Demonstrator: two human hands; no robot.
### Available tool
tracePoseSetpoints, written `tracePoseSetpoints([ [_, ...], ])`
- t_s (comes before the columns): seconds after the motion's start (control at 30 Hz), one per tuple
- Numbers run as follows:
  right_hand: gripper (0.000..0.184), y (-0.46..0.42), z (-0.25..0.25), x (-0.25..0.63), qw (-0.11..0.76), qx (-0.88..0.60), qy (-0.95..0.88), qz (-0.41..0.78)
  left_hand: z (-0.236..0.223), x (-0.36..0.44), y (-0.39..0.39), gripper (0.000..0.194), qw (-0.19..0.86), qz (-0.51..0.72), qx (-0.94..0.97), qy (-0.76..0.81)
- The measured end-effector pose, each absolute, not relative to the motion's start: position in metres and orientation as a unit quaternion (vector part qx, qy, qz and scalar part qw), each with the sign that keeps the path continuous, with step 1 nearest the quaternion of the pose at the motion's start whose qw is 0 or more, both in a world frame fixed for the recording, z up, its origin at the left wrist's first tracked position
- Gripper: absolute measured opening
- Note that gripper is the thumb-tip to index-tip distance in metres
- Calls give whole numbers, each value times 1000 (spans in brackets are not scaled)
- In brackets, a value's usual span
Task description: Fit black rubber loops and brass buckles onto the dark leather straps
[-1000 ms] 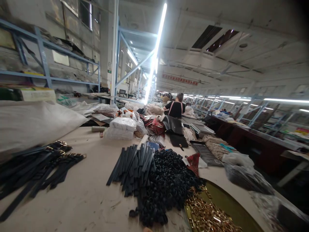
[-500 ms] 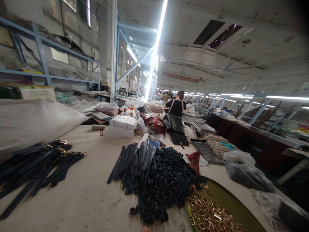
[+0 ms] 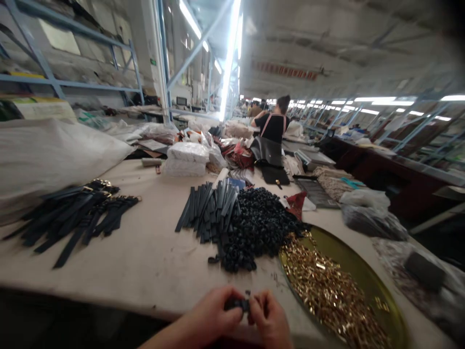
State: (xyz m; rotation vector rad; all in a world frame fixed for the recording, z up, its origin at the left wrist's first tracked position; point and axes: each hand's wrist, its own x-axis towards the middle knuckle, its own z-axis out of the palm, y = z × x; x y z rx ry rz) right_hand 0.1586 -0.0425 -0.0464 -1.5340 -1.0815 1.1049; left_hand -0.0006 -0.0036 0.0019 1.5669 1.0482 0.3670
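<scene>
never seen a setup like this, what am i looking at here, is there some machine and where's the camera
There is no machine arm here: the work is done by a person's bare left hand and right hand. The view is from a camera worn on that person's head, looking forward and down.

The fingers of both hands hold a small dark piece, too blurred to make out exactly. On the table beyond them are a heap of dark loops and, beside it, flat dark strips. To the left lie dark straps with gold-coloured buckles; to the right, a round tray holds gold-coloured metal pieces. Another person is farther back.
</scene>
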Motion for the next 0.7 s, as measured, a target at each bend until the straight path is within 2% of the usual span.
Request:
tracePoseSetpoints([
  [0.07,26,-46,-47,160,468,-649,-432,417,4,-2,-5,31,629,166,651,391],
  [0.1,31,-48,-46,160,455,-646,-440,426,5,-3,-5,32,659,159,635,370],
  [0.23,27,-54,-37,163,373,-600,-453,544,6,-4,-3,33,748,125,563,327],
  [0.37,19,-58,-32,163,353,-594,-513,509,0,-4,-5,34,764,120,536,338],
  [0.57,11,-63,-24,167,268,-565,-640,447,-12,0,-13,31,763,98,531,356],
  [0.7,12,-69,-30,167,288,-560,-620,467,-16,-1,-14,33,772,109,527,339],
])
